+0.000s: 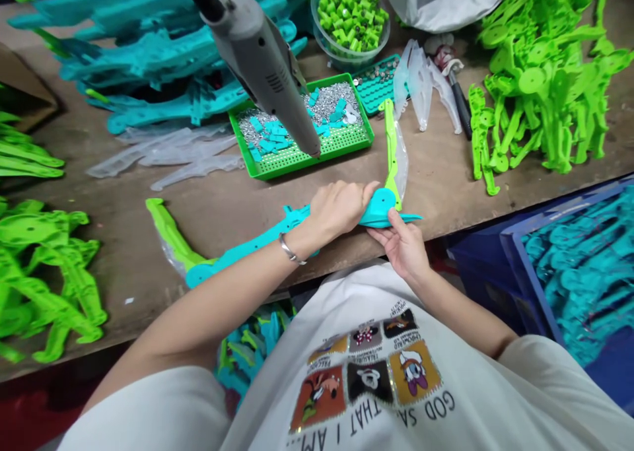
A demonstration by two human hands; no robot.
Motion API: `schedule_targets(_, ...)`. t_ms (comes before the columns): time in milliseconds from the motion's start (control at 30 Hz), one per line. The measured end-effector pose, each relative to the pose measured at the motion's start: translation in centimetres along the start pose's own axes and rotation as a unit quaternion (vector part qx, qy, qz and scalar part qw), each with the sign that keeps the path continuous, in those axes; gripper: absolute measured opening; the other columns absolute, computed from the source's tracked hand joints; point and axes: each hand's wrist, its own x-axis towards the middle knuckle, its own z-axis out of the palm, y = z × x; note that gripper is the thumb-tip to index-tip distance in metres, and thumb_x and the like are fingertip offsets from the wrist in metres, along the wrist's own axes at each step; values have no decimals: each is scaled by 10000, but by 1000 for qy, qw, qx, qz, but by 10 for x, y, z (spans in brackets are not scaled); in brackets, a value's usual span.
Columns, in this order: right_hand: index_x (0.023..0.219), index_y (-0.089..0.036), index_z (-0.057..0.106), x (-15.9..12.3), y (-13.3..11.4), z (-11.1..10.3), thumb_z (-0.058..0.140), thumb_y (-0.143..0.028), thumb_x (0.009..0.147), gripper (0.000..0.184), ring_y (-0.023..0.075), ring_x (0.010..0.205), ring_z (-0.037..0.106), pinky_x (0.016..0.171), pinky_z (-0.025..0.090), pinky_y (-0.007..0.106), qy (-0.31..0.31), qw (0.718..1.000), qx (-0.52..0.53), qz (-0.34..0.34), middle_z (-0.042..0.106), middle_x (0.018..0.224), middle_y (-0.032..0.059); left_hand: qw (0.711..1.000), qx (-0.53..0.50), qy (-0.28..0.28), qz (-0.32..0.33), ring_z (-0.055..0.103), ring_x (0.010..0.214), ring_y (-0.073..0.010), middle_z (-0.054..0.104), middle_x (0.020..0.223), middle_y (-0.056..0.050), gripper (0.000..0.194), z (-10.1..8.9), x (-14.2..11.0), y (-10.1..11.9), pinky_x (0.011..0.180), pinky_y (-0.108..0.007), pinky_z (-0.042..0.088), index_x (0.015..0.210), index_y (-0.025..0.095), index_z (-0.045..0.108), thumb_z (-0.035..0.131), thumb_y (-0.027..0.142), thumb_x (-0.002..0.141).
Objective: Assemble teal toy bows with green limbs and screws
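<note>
A long teal plastic part [247, 246] lies along the table's front edge. Hinged at each end is a lime-green arm, one at the left [171, 233] and one at the right [391, 147], both with clear plastic attached. My left hand [339, 207] is wrapped over the teal part, near its round right end, palm down. From below and the right, my right hand [409, 246] grips that same end, thumb on top and fingers beneath. A grey electric screwdriver [270, 74] hangs above, its tip over a green tray [250, 167] of screws and small teal pieces.
A tub [341, 58] of lime-green caps stands behind the tray. Stacked teal parts [163, 61] fill the back left. Green parts lie in piles at the left [44, 273] and right [539, 88]. A blue crate [515, 266] of teal parts stands at the right.
</note>
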Motion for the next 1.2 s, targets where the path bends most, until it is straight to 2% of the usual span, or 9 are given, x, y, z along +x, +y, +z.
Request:
schedule_targets(133, 963, -171, 754, 1, 6, 2, 917, -457, 709, 417, 260, 1031, 769, 1020, 620, 491, -4, 1000, -7, -27, 815, 1002, 71, 1000, -12, -7, 4, 746, 1019, -392, 782, 1048, -236, 934, -2, -1, 3, 833, -441, 512, 1099, 158, 798, 61, 726, 1018)
schedule_targets(333, 970, -197, 757, -6, 19, 5, 875, -476, 755, 372, 236, 1006, 772, 1002, 622, 451, -40, 999, -22, 0, 815, 992, 48, 999, -39, -30, 20, 739, 1021, -407, 779, 1034, -232, 920, -3, 1, 12, 828, -444, 500, 1049, 164, 780, 34, 702, 1026)
schedule_targets(500, 1119, -211, 748, -2, -19, -27, 922, -262, 657, 496, 209, 1013, 771, 989, 610, 368, -142, 981, -124, 44, 814, 1086, 44, 996, -74, -49, 25, 733, 967, -360, 780, 986, -185, 825, -9, -4, 1, 785, -397, 478, 1012, 205, 755, 90, 693, 1039)
schedule_targets(600, 1219, -217, 712, 6, -49, -39, 876, -242, 703, 542, 213, 993, 779, 891, 627, 334, -170, 973, -155, 30, 808, 1127, 67, 995, -76, -52, 43, 728, 926, -328, 773, 986, -143, 696, -17, -16, -5, 764, -375, 470, 1161, 221, 698, 142, 630, 1064)
schedule_targets(767, 1140, -201, 739, 9, -56, -17, 870, -357, 775, 417, 150, 747, 735, 743, 614, 287, -185, 963, -193, 27, 792, 874, 17, 995, -74, -37, 54, 730, 878, -316, 755, 910, -93, 655, -22, -35, -3, 788, -378, 492, 1545, 204, 422, 183, 591, 1075)
schedule_targets(900, 1043, -213, 781, 9, -49, 5, 882, -403, 764, 353, 132, 718, 689, 762, 600, 289, -155, 969, -187, -35, 757, 812, -11, 994, -75, -36, 71, 719, 772, -285, 723, 803, -63, 770, -18, -39, -6, 798, -374, 509, 1646, 150, 240, 158, 642, 1059)
schedule_targets(1033, 1019, -215, 796, 14, -52, 11, 865, -424, 775, 328, 129, 722, 657, 751, 591, 286, -169, 957, -221, -82, 744, 814, -9, 991, -105, -18, 82, 682, 677, -266, 699, 762, -64, 892, -18, -40, -11, 762, -375, 511, 1663, 77, 139, 161, 706, 1031)
schedule_targets(1133, 1098, -231, 784, 13, -57, 8, 815, -407, 832, 321, 135, 759, 658, 768, 600, 289, -192, 937, -265, -117, 727, 836, -7, 984, -146, -26, 99, 643, 613, -232, 689, 752, -52, 934, -20, -45, -13, 733, -358, 502, 1669, 73, 68, 186, 733, 1018)
schedule_targets(1200, 1309, -260, 708, 9, -63, 3, 812, -381, 840, 496, 157, 871, 690, 822, 619, 306, -224, 912, -312, -140, 743, 1032, 24, 978, -177, -41, 106, 615, 581, -212, 701, 769, -56, 965, -21, -49, -14, 727, -349, 497, 1672, 77, 14, 190, 755, 1008)
